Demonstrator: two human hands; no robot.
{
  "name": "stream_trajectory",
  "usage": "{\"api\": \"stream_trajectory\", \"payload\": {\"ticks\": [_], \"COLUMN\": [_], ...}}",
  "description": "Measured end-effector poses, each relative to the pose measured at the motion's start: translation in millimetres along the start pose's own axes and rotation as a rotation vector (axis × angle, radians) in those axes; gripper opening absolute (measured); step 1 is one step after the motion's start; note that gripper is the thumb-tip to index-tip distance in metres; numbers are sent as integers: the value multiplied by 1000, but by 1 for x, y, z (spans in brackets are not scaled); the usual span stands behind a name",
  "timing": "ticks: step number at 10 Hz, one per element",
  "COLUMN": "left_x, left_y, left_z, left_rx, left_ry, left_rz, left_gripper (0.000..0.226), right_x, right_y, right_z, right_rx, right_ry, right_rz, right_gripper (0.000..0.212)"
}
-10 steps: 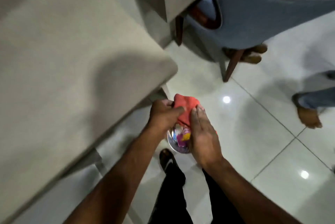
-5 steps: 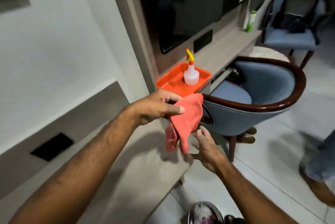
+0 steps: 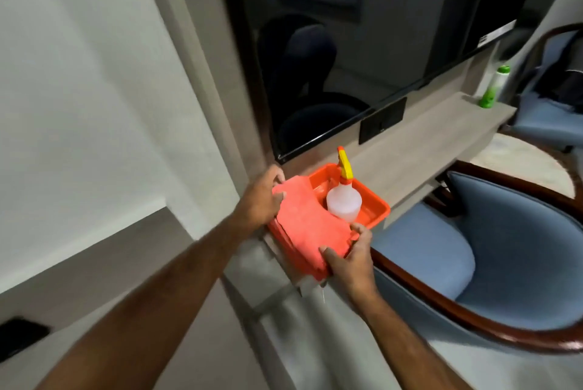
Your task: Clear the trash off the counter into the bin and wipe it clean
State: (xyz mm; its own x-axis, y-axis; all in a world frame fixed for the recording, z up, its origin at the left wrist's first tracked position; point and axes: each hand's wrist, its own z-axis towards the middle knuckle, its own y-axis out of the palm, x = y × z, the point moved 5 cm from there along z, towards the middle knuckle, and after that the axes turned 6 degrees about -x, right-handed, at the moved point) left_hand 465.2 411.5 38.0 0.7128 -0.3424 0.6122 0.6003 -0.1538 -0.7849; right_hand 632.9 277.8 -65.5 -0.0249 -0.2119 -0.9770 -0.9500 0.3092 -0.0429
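A coral-pink cloth [image 3: 310, 225] lies spread over the near half of an orange tray [image 3: 373, 211] on the grey counter [image 3: 419, 150]. My left hand [image 3: 263, 197] grips the cloth's far left corner at the tray's edge. My right hand [image 3: 350, 258] pinches the cloth's near right edge together with the tray's near rim. A white spray bottle [image 3: 344, 199] with a yellow and orange trigger stands upright in the tray, just right of the cloth. The bin is out of view.
A blue armchair [image 3: 492, 247] with a dark wooden rim sits close under the counter, right of the tray. A green-capped bottle [image 3: 492, 88] stands at the counter's far end. A large dark screen [image 3: 362, 42] hangs above the counter. A lower grey ledge [image 3: 132, 326] runs at bottom left.
The view swung up from the floor and bin to the counter. The cloth, held up in the air half a second ago, is now laid over the orange tray with both hands on it.
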Motion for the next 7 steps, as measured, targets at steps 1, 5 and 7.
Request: {"api": "stream_trajectory", "payload": {"ticks": [1, 5, 7], "left_x": [-25, -68, -34], "left_y": [39, 96, 0], "left_z": [38, 36, -45], "left_rx": [-97, -266, 60], "left_ry": [31, 53, 280], "left_rz": [162, 930, 880], "left_gripper": [14, 29, 34], "right_x": [-3, 29, -51], "right_y": [13, 66, 85], "right_z": [52, 122, 71], "right_rx": [-110, -742, -500], "right_ry": [-127, 135, -202], "right_rz": [-382, -1141, -1494], "right_gripper": [58, 32, 39]}}
